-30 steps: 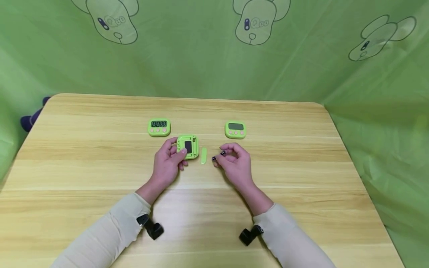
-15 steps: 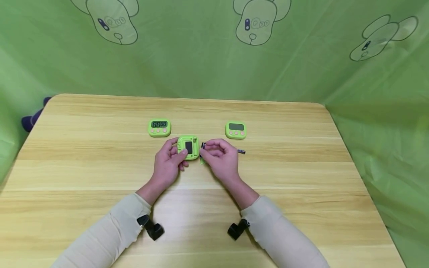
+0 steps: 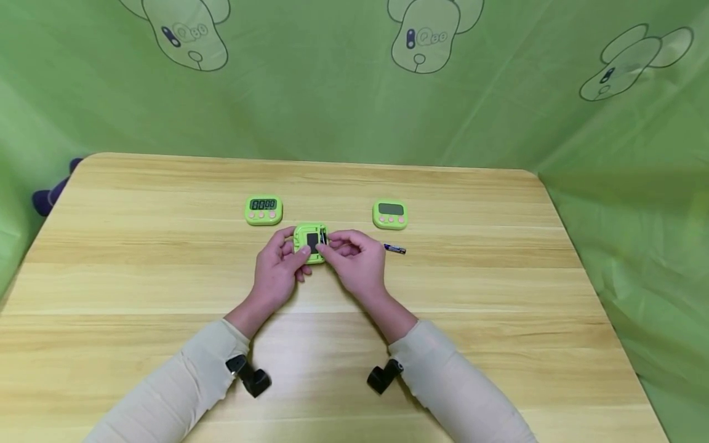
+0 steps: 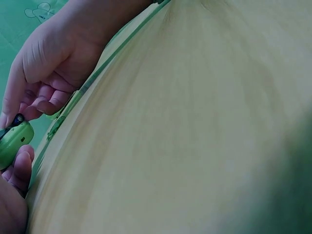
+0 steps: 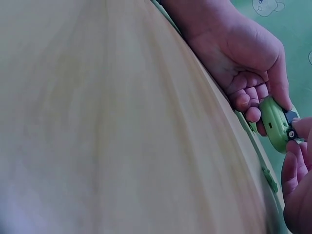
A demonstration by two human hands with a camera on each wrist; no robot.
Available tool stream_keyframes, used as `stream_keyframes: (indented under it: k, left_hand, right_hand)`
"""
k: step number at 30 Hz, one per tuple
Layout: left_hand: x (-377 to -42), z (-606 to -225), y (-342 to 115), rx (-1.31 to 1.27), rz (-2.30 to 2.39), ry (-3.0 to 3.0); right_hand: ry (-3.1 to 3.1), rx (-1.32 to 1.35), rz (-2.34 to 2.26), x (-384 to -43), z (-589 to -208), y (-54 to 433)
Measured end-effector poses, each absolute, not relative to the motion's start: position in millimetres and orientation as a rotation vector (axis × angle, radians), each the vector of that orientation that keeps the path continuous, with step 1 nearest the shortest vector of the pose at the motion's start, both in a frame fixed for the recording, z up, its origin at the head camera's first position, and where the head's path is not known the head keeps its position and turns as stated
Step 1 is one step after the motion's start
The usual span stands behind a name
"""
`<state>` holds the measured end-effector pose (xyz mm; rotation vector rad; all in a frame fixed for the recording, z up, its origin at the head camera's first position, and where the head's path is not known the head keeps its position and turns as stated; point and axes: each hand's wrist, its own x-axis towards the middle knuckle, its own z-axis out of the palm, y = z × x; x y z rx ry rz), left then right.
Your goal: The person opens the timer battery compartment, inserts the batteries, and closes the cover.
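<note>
My left hand (image 3: 274, 271) grips a green digital timer (image 3: 301, 236) by its left side, back face up, thumb across the back. The battery slot along its right edge is uncovered. With thumb and fingers, my right hand (image 3: 360, 264) pinches a small dark battery (image 3: 324, 235) at that slot. Whether the battery is fully seated cannot be told. In the right wrist view, the round end of the battery (image 5: 292, 134) shows at the timer's edge (image 5: 274, 124). A second battery (image 3: 395, 248) lies on the table just right of my right hand.
Beyond my hands lie two more green timers. The left timer (image 3: 263, 210) displays zeros; the right timer (image 3: 390, 215) has a blank screen. The wooden table (image 3: 166, 258) ends at a green curtain (image 3: 310, 111).
My right hand has moved left to the timer's slot with one battery and left the other on the table. The light green strip beside the timer is now hidden. My left hand stays put.
</note>
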<state>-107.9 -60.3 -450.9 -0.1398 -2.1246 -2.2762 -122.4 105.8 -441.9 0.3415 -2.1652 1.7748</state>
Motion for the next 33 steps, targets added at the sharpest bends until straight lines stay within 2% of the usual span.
stream_keyframes:
  k: [4,12,16,24,33]
  left_hand:
    - [-108.2,-450.9,-60.1,-0.140,-2.275,-2.121]
    - [-108.6,-450.1,-60.6,-0.114,-2.300,-2.123]
    - [-108.5,-448.6,-61.2,-0.116,-2.318,-2.115]
    - [-109.0,-448.7,-61.7,-0.110,-2.353,-2.095]
    - [-110.2,-448.5,-62.5,-0.142,-2.347,-2.093]
  right_hand:
    - [-2.179,0.367,1.717,-121.6,-440.6,104.8]
    - [-2.285,0.422,1.924,-100.1,-404.1,112.8]
    - [-2.324,0.467,1.935,-102.6,-408.1,118.0]
    - [-2.484,0.540,1.877,-120.1,-438.9,124.5]
    - [-2.449,0.444,1.927,-125.7,-440.1,119.3]
